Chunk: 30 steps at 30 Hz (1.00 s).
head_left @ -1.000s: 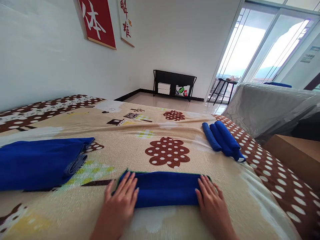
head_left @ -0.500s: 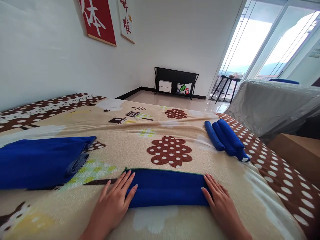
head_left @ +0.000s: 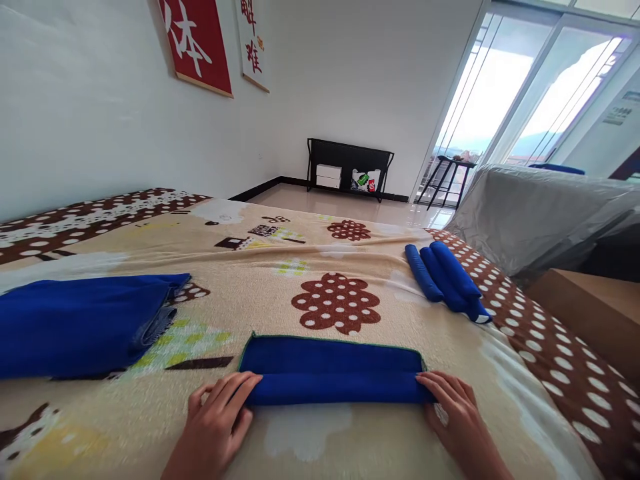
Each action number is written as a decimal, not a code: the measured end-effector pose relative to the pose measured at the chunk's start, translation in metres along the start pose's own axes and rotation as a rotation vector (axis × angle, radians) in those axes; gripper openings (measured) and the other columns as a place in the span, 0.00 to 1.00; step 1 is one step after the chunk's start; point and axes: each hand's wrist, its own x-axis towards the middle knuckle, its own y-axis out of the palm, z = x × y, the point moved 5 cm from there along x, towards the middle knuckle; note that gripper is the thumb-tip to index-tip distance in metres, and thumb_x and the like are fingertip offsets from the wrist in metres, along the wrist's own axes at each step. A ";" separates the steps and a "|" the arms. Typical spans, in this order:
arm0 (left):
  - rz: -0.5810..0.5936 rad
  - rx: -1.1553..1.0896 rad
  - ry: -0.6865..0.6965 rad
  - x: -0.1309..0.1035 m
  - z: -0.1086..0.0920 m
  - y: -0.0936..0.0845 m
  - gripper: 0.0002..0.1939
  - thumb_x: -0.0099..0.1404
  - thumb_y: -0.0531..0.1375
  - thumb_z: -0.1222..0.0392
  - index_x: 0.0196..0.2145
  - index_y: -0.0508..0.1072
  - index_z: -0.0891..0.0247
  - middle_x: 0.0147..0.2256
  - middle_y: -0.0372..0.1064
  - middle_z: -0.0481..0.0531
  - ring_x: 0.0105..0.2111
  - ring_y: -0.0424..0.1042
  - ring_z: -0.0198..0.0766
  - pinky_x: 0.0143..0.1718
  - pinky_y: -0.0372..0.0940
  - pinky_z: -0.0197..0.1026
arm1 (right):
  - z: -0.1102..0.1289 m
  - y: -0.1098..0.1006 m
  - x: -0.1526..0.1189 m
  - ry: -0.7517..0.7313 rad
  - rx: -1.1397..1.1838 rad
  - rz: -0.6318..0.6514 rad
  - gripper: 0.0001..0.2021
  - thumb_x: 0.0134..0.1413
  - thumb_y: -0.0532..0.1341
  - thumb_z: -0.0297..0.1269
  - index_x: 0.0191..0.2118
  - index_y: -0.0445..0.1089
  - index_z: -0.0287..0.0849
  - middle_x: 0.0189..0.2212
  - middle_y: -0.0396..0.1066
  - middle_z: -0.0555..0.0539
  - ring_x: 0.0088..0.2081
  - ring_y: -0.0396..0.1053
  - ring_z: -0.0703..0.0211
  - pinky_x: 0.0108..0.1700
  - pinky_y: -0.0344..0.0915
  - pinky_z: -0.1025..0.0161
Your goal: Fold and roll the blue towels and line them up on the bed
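Note:
A blue cloth towel (head_left: 335, 357) with green edging lies before me on the bed. Its near side is folded over into a thick roll, while the far part is flat. At the left end of that roll, my left hand (head_left: 220, 417) is closed, fingers bent over the top and thumb low on the near side. My right hand (head_left: 453, 417) grips the right end likewise, its thumb partly hidden. Left of them lies a larger folded blue cloth (head_left: 75, 323). Several rolled blue cloths (head_left: 447, 277) rest side by side at the bed's right.
A patterned beige blanket (head_left: 310, 427) with a brown dotted border covers the bed. Beyond the right edge stand a cardboard box (head_left: 585, 313) and a plastic-covered piece of furniture (head_left: 540, 213). A black rack (head_left: 350, 157) and a stool (head_left: 445, 177) are farther back.
Both hands have drawn back from lying flat on the towel to its near edge and closed on it. The near side is now a narrower, thicker roll, and more of the flat part shows.

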 end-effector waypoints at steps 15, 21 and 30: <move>0.333 -0.134 0.145 0.084 -0.088 0.047 0.29 0.72 0.50 0.47 0.68 0.54 0.51 0.67 0.54 0.50 0.66 0.57 0.48 0.63 0.55 0.54 | 0.111 0.026 0.099 -0.132 0.196 0.212 0.34 0.62 0.52 0.33 0.72 0.44 0.46 0.70 0.46 0.49 0.70 0.47 0.57 0.69 0.49 0.52; 0.359 -0.057 -0.090 0.052 0.010 0.042 0.32 0.71 0.49 0.41 0.69 0.47 0.45 0.68 0.53 0.50 0.66 0.55 0.48 0.65 0.44 0.63 | 0.027 0.024 0.058 0.045 0.082 0.134 0.28 0.69 0.49 0.43 0.71 0.47 0.47 0.68 0.54 0.46 0.68 0.52 0.55 0.66 0.53 0.50; 0.356 -0.057 -0.006 0.090 0.022 0.044 0.18 0.71 0.49 0.59 0.52 0.72 0.57 0.52 0.72 0.59 0.54 0.68 0.52 0.57 0.53 0.59 | 0.014 0.014 0.086 0.039 0.112 0.164 0.18 0.65 0.55 0.36 0.59 0.67 0.45 0.55 0.71 0.42 0.58 0.67 0.53 0.62 0.53 0.47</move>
